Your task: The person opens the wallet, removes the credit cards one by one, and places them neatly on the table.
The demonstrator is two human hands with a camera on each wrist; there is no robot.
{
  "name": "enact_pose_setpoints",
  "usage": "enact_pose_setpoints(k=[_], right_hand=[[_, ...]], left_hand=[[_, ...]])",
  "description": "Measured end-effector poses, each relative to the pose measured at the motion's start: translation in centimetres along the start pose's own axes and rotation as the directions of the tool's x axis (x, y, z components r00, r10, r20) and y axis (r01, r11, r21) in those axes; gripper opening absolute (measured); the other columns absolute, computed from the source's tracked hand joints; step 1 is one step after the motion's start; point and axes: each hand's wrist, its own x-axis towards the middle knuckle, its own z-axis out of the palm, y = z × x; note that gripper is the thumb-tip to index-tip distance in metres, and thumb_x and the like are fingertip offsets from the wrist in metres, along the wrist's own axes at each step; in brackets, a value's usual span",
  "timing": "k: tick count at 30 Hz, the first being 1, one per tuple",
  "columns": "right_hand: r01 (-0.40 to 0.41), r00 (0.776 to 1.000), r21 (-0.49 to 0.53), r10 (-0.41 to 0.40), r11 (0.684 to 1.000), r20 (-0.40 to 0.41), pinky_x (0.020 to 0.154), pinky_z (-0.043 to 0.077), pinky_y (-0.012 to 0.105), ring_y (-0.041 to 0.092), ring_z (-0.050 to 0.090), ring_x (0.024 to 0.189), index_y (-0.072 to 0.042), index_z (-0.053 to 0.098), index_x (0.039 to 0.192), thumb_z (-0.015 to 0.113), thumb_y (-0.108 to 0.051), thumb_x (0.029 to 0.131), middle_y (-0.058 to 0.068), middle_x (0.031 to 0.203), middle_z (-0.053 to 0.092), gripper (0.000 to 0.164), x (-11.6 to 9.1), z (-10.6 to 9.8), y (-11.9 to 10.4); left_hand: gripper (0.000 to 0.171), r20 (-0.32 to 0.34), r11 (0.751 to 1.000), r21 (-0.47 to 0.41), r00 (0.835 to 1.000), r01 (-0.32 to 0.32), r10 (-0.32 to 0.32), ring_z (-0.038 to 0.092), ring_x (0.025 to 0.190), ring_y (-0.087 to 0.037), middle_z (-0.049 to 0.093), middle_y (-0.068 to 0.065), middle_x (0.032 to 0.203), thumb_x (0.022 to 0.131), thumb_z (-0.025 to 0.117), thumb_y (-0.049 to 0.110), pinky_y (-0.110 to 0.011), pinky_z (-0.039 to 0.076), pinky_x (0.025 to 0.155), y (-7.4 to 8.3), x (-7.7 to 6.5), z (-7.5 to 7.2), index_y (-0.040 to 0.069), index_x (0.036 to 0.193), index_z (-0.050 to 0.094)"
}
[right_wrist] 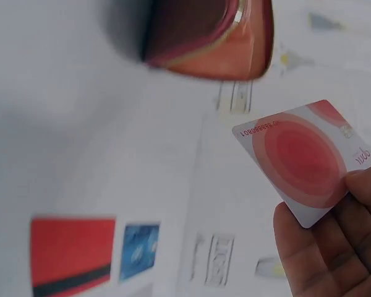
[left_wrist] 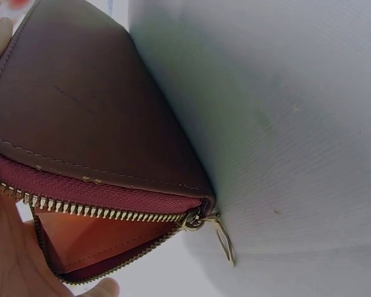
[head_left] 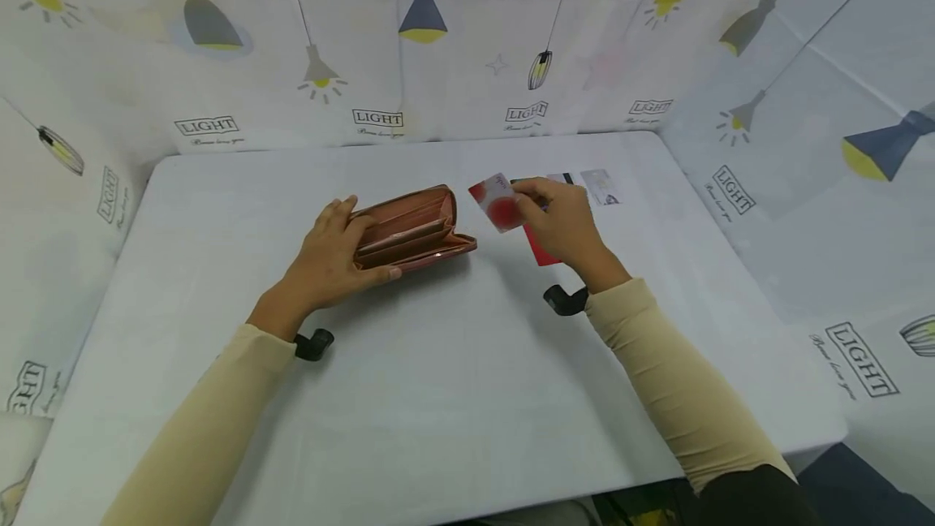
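A brown zip-around wallet (head_left: 409, 226) stands unzipped on the table, its inner pockets showing in the head view. My left hand (head_left: 321, 254) grips it by its left end, thumb along the lower edge. The left wrist view has the wallet's dark leather side (left_wrist: 93, 93) and its metal zipper pull (left_wrist: 224, 241). Between thumb and fingers, my right hand (head_left: 566, 222) pinches a white card with red circles (right_wrist: 303, 161), held up to the right of the wallet. Beneath that hand lies a red card (head_left: 540, 250), partly hidden by it.
Behind the right hand, a grey-white card (head_left: 601, 187) lies on the white table (head_left: 438, 396). The right wrist view shows a blue card (right_wrist: 139, 250) beside the red one. A lamp-patterned cloth (head_left: 467, 63) stands around the table's back and sides.
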Motion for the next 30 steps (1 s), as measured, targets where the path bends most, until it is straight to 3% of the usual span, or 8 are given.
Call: enact_pose_setpoints(k=[4, 7, 12, 16, 23, 27, 30], right_hand=[[-0.137, 0.989, -0.007, 0.137, 0.991, -0.052, 0.072, 0.056, 0.022, 0.029, 0.073, 0.095, 0.001, 0.076, 0.117, 0.061, -0.011, 0.103, 0.016, 0.106, 0.078, 0.024, -0.6, -1.9, 3.1], [-0.264, 0.961, 0.008, 0.264, 0.964, -0.083, 0.071, 0.052, 0.015, 0.026, 0.071, 0.095, -0.001, 0.076, 0.120, 0.060, -0.017, 0.104, 0.018, 0.110, 0.077, 0.028, -0.9, -3.1, 5.7], [-0.446, 0.885, 0.096, 0.455, 0.890, -0.100, 0.070, 0.059, 0.017, 0.016, 0.070, 0.087, 0.000, 0.073, 0.126, 0.059, -0.019, 0.105, 0.021, 0.115, 0.074, 0.031, -1.5, -5.4, 9.7], [-0.577, 0.804, 0.128, 0.588, 0.807, -0.083, 0.070, 0.060, 0.019, 0.018, 0.069, 0.093, 0.000, 0.069, 0.131, 0.058, -0.018, 0.106, 0.019, 0.120, 0.071, 0.033, -2.3, -7.4, 12.4], [-0.679, 0.724, 0.126, 0.688, 0.723, -0.045, 0.073, 0.061, 0.021, 0.022, 0.064, 0.101, 0.000, 0.064, 0.136, 0.054, -0.018, 0.107, 0.016, 0.124, 0.064, 0.035, -3.4, -9.8, 15.8], [-0.746, 0.661, 0.100, 0.750, 0.658, -0.006, 0.077, 0.062, 0.024, 0.024, 0.059, 0.101, 0.000, 0.062, 0.139, 0.053, -0.017, 0.107, 0.015, 0.128, 0.060, 0.037, -3.9, -10.3, 16.9], [-0.771, 0.635, 0.074, 0.772, 0.632, 0.021, 0.080, 0.062, 0.028, 0.024, 0.057, 0.102, 0.001, 0.062, 0.139, 0.053, -0.017, 0.107, 0.016, 0.128, 0.059, 0.038, -4.4, -10.6, 17.6]], left_hand=[[0.099, -0.004, 1.000, -0.004, 1.000, -0.005, 0.005, 0.002, 0.160, -0.040, 0.009, -0.016, 0.174, 0.086, 0.067, 0.077, -0.067, 0.013, 0.125, 0.1, 0.0, 0.1, 0.016, 0.158, 0.037], [0.102, -0.010, 1.000, -0.011, 1.000, -0.007, 0.007, 0.002, 0.161, -0.040, 0.009, -0.015, 0.174, 0.084, 0.069, 0.076, -0.067, 0.013, 0.125, -0.1, -0.1, 0.1, 0.020, 0.161, 0.032], [0.112, -0.007, 0.999, -0.030, 1.000, -0.015, 0.015, 0.001, 0.160, -0.040, 0.009, -0.015, 0.174, 0.082, 0.071, 0.077, -0.069, 0.012, 0.124, -0.3, -0.4, -0.1, 0.021, 0.166, 0.023], [0.117, 0.002, 0.999, -0.031, 1.000, -0.022, 0.022, 0.001, 0.160, -0.042, 0.009, -0.017, 0.174, 0.080, 0.074, 0.076, -0.071, 0.012, 0.123, -0.4, -0.4, -0.4, 0.019, 0.167, 0.021], [0.116, -0.003, 0.999, -0.036, 0.999, -0.038, 0.038, 0.002, 0.160, -0.043, 0.011, -0.018, 0.173, 0.079, 0.080, 0.070, -0.071, 0.013, 0.122, -0.1, -0.2, -0.6, 0.017, 0.165, 0.024], [0.116, 0.007, 0.998, -0.044, 0.999, -0.049, 0.049, 0.002, 0.159, -0.045, 0.012, -0.020, 0.173, 0.080, 0.080, 0.069, -0.072, 0.013, 0.122, 0.3, -0.2, -0.5, 0.015, 0.165, 0.024], [0.116, 0.013, 0.997, -0.052, 0.998, -0.053, 0.054, 0.002, 0.159, -0.045, 0.011, -0.020, 0.173, 0.080, 0.080, 0.068, -0.073, 0.013, 0.122, 0.5, -0.1, -0.4, 0.014, 0.165, 0.024]])
